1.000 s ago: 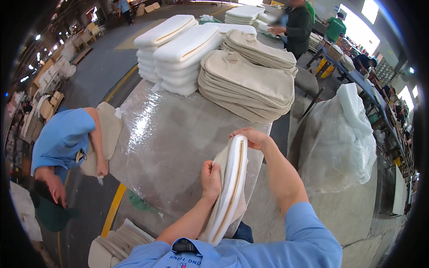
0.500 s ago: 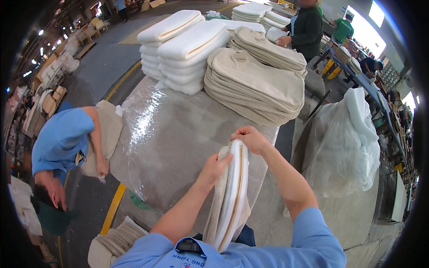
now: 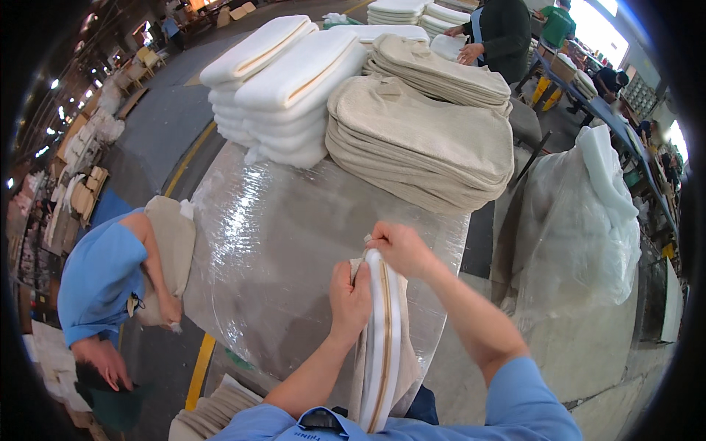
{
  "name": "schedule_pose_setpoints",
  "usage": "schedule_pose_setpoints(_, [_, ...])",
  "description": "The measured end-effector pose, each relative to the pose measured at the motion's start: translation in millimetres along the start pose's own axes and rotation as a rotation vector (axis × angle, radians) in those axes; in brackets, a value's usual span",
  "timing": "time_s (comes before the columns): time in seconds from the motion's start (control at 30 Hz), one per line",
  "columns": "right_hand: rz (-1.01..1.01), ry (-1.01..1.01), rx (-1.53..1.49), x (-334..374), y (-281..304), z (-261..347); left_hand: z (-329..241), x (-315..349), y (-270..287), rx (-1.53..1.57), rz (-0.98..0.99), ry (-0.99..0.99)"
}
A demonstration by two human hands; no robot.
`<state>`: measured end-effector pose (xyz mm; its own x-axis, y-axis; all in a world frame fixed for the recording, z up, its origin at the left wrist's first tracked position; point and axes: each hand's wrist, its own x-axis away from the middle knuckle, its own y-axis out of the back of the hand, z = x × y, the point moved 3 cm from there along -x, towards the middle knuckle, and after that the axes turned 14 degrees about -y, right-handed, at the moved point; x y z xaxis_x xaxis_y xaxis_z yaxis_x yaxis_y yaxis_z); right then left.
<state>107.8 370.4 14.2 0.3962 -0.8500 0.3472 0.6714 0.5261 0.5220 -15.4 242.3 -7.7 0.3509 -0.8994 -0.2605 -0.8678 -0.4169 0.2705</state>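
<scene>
A white padded cushion [image 3: 376,294] with a tan strip along its edge stands on end in front of me, its lower end against my body. A beige fabric cover [image 3: 404,353] wraps both its sides, leaving the strip side exposed. My left hand [image 3: 350,300] is closed on the cover at the cushion's upper left, thumb on top. At the top end, my right hand [image 3: 401,248] pinches the cover's edge, fingers bent over the tip of the cushion. Exactly how much fabric lies under the right fingers is hidden.
A plastic-wrapped table [image 3: 287,220] carries stacked white cushions [image 3: 294,81] and stacked beige covers [image 3: 419,140]. At left a person in blue [image 3: 103,272] bends over a beige piece. Another person [image 3: 507,37] stands behind the stacks. A large plastic bag [image 3: 581,228] stands at right.
The cover now reaches higher along the cushion's right side. The cushion stands more upright, and both hands remain gripping near its top. The whole view has shifted slightly.
</scene>
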Motion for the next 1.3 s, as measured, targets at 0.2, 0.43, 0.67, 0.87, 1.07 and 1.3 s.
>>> schedule_pose_setpoints(0.2, [-0.312,0.055,-0.297,8,-41,2,-4,-16,6,-0.002,-0.069,0.084])
schedule_pose_setpoints(0.43, [-0.349,0.131,-0.511,7,-76,12,5,-16,17,0.04,-0.283,0.025])
schedule_pose_setpoints(0.67, [-0.373,0.34,-0.784,9,-95,1,-3,-16,27,0.153,-0.305,0.016])
schedule_pose_setpoints(0.87, [-0.267,0.352,-0.832,7,-98,6,7,-10,36,0.067,-0.267,-0.117])
schedule_pose_setpoints(1.07, [0.118,0.138,-0.533,-6,-59,15,8,-12,47,0.065,-0.248,-0.093])
schedule_pose_setpoints(1.3, [0.022,0.111,-0.364,-2,-53,26,12,-17,42,0.394,-0.247,0.201])
